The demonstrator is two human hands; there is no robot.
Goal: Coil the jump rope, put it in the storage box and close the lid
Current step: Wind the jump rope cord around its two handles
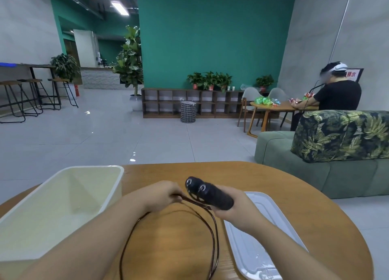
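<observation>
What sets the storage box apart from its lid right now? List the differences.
The storage box is deep, cream and open-topped, and looks empty; the lid is flat and paler, bluish white. The box stands beyond the left hand, the lid lies under and beside the right hand, apart from the box. Both rest on the wooden table, long with rounded corners.

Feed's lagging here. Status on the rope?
Right hand grips both handles. Left hand pinches rope, loop hanging over table. Box open, lid aside. Nothing blocking.
</observation>
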